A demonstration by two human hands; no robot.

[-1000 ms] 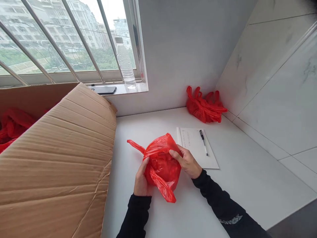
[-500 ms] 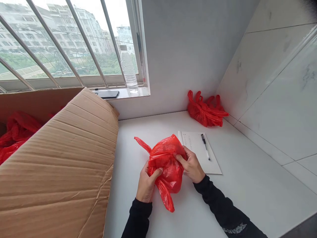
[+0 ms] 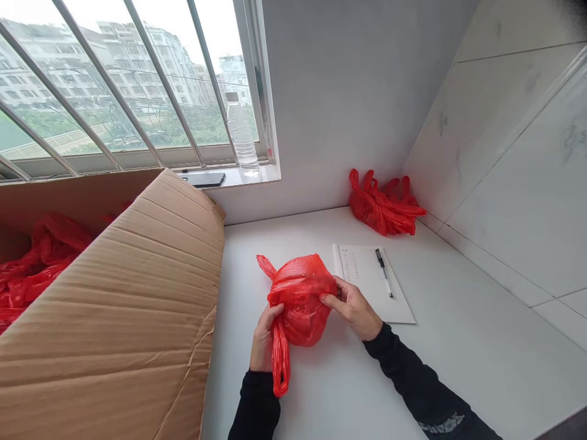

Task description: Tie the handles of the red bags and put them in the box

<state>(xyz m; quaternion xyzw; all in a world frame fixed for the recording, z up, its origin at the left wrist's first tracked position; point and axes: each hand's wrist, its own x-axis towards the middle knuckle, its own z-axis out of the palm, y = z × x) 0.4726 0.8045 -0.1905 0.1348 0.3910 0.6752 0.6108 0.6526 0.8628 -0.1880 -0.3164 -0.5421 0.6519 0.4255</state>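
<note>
Both my hands hold a red plastic bag (image 3: 302,311) above the white tabletop (image 3: 330,385). It bulges in the middle, and what is inside cannot be made out. My left hand (image 3: 265,338) grips its left side, the thumb on top and the other fingers hidden beneath. One looped handle hangs down over that wrist; the other sticks out at the upper left. My right hand (image 3: 355,307) pinches the bag's right edge between thumb and fingers. Behind the right hand lies a white notepad (image 3: 398,305) with writing, and a black-capped pen (image 3: 384,272) rests on it.
A large cardboard box (image 3: 137,305) with red plastic bags (image 3: 55,256) inside stands at the left. More red bags (image 3: 385,205) are bunched against the back wall. A clear bottle (image 3: 243,137) and a dark phone-like object (image 3: 206,179) sit on the sill of the barred window.
The bag has turned slightly in my hands, and its lower handle has swung left over my left wrist. My left thumb has shifted toward the bag's left edge.
</note>
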